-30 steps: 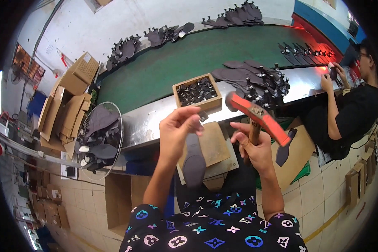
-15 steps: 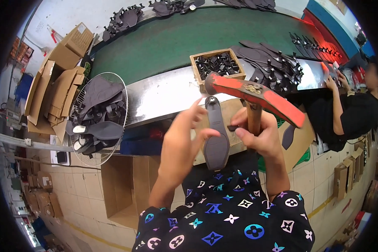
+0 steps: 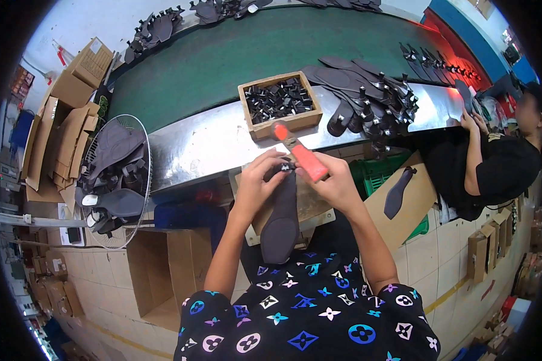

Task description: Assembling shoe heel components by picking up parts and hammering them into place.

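A dark grey shoe sole [image 3: 280, 231] lies lengthwise in front of me, its wide toe part toward my body. My left hand [image 3: 260, 185] is closed round its narrow heel end [image 3: 288, 166], thumb and fingers bent over the metal fitting there. My right hand [image 3: 336, 183] holds a hammer with a worn red head [image 3: 306, 157], raised over the right side of the sole. The fingertips of both hands nearly meet at the heel end. Whether a small part sits between them is hidden. Beneath is a wooden work block [image 3: 313, 207].
A wooden box [image 3: 260, 129] of small black pieces stands on the metal ledge [image 3: 193, 141]. Heeled soles [image 3: 367, 99] are piled right of it, before a green belt [image 3: 205, 72]. At left a wire basket [image 3: 149, 180] holds more soles. A co-worker [image 3: 506, 153] sits at right.
My left hand has gone from open beside the sole to closed on its heel end. My right hand has come left with the hammer, and the sole has shifted toward me.
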{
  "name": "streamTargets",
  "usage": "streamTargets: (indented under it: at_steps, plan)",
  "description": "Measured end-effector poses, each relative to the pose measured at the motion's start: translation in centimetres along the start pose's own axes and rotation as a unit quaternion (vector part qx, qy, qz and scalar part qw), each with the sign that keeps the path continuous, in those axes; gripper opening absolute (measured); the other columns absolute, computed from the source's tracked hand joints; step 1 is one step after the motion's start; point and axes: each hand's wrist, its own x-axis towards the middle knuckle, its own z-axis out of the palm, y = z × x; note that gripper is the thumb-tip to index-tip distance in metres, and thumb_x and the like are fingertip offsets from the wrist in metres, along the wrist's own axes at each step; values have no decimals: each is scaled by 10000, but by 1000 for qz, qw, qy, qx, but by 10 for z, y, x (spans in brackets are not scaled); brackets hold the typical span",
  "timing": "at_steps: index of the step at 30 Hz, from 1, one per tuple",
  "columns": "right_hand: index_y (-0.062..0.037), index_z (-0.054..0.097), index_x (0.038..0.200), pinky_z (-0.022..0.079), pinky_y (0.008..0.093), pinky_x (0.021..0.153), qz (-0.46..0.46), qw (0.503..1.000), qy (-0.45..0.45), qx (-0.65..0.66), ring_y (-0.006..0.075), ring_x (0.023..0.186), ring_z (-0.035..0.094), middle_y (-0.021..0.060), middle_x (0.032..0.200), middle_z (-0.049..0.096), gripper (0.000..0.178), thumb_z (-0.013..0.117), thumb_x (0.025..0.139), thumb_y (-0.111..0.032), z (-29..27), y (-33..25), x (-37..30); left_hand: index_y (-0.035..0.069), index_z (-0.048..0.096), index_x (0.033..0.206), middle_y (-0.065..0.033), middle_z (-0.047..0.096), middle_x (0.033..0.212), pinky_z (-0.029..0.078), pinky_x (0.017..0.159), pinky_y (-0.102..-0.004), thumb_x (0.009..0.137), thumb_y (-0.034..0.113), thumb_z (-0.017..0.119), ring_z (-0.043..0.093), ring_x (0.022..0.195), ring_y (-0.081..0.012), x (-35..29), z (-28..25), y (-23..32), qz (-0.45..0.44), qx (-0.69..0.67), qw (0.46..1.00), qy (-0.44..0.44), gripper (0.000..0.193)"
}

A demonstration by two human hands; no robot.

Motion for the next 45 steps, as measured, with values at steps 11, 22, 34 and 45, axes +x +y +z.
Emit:
streamTargets:
  at_steps: [11,22,34,45]
  plan:
    - [31,644,1041,508,354,723,-48,997,-44,-28,286,780,657,159,895,665,208,671,848,-42,8,7,19,-16,684,1042,-145,715,1020,539,787,-344,792,12,755,706,916,-280,-13,10,-2,-41,-10,998,54,261]
    - [8,647,999,514,364,789,-115,976,-60,-175,345,879,639,134,1102,654,194,682,809,-3,4,-3,10,-7,691,961,-171,700,836,533,700,-345,757,112,823,707,776,-270,-7,6,1,-57,-37,997,24,270]
    - [30,502,1344,510,402,821,-34,997,35,-66,399,946,659,264,1074,643,384,570,995,-115,-11,-58,-62,8,750,1108,-44,756,979,539,775,-230,845,70,752,670,865,-77,-6,9,-12,-188,-245,951,-17,270]
    - [43,501,1354,517,449,820,-70,982,-10,-175,454,972,642,282,1144,632,405,574,973,-76,-7,-52,-60,26,567,1356,-74,749,1042,528,871,-308,834,149,781,687,943,-137,-10,5,-1,-142,-140,980,-25,577]
